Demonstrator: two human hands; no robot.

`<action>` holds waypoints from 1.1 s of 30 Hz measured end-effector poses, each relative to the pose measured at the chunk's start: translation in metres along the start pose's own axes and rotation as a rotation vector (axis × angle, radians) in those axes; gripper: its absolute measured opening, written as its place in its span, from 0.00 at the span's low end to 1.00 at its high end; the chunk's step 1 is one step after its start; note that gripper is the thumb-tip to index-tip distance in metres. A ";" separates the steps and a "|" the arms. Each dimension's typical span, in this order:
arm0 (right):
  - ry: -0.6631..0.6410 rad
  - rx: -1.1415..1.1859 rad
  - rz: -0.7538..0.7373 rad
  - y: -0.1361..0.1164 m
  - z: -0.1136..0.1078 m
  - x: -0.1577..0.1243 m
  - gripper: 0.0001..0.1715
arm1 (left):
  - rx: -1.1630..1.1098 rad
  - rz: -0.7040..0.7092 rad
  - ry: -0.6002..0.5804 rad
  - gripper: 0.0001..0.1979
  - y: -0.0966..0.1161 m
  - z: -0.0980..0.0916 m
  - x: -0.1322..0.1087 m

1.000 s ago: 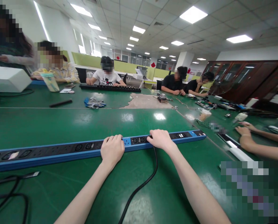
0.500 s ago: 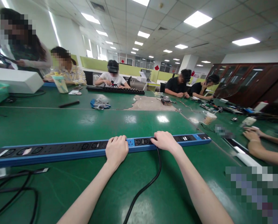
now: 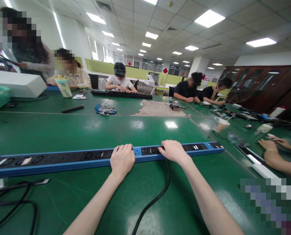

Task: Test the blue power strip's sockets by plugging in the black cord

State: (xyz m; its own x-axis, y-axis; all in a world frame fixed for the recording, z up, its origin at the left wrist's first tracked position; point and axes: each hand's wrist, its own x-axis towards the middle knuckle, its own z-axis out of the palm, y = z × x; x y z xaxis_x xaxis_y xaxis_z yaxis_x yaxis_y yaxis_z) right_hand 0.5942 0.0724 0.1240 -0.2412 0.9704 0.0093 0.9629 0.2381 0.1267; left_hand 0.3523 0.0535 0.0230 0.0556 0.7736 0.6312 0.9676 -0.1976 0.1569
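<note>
A long blue and black power strip (image 3: 69, 156) lies across the green table in front of me, with rows of sockets on its top face. My left hand (image 3: 123, 159) is closed around the strip near its middle, left of a blue socket section. Farther right, my right hand (image 3: 174, 151) is closed at the strip's top, gripping the end of a black power cable (image 3: 160, 195). The cable's plug is hidden under my fingers, so I cannot tell how it sits in the socket. From there the cable hangs over the near side of the strip and curves toward me.
Loose black cables (image 3: 25, 195) lie at the lower left. Beyond the strip are gloves (image 3: 105, 109), a dark bar (image 3: 72, 109) and a patterned cup (image 3: 64, 87). A co-worker's hands (image 3: 269, 148) rest at the right. Several people sit or stand around the table (image 3: 69, 127).
My view has shifted slightly. Both my hands keep their places on the strip and cable. Across the table, a person in white has brought their hands closer together.
</note>
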 end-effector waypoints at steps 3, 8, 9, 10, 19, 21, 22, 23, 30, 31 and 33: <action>0.015 -0.001 -0.009 0.002 0.001 0.000 0.24 | 0.001 0.004 -0.009 0.14 0.001 -0.002 0.000; 0.042 0.002 0.004 0.000 0.002 -0.003 0.24 | 0.013 0.016 0.010 0.13 0.001 -0.003 0.000; 0.044 0.003 0.012 0.000 0.002 -0.003 0.24 | 0.013 0.017 0.015 0.13 0.001 -0.002 0.000; 0.043 0.003 0.018 -0.001 0.003 -0.003 0.24 | 0.012 0.015 0.019 0.13 0.001 -0.002 0.000; 0.024 -0.012 -0.034 0.004 0.003 -0.001 0.25 | 0.023 -0.009 0.006 0.14 0.001 -0.001 -0.001; 0.019 0.001 -0.059 0.005 0.003 0.000 0.25 | 0.035 -0.009 0.004 0.14 0.002 -0.001 -0.002; 0.027 0.006 -0.063 0.005 0.004 0.000 0.25 | 0.037 -0.007 0.003 0.14 0.002 -0.001 -0.002; 0.043 0.006 -0.058 0.004 0.006 0.000 0.25 | 0.036 -0.003 0.003 0.14 0.002 0.000 -0.002; 0.112 -0.011 0.074 -0.009 0.016 -0.005 0.24 | 0.035 0.008 0.017 0.14 0.001 0.000 -0.001; 0.095 0.000 0.084 -0.010 0.017 -0.006 0.24 | 0.034 0.010 0.019 0.14 0.001 0.000 -0.001; 0.065 0.017 0.085 -0.009 0.017 -0.007 0.25 | 0.028 0.012 0.020 0.14 0.002 0.000 -0.001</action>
State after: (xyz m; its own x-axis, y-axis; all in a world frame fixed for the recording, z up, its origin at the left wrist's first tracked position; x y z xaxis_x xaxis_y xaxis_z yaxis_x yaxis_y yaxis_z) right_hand 0.5888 0.0644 0.1058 -0.1651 0.9827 0.0839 0.9821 0.1560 0.1059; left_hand 0.3537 0.0523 0.0224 0.0627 0.7591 0.6480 0.9734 -0.1899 0.1283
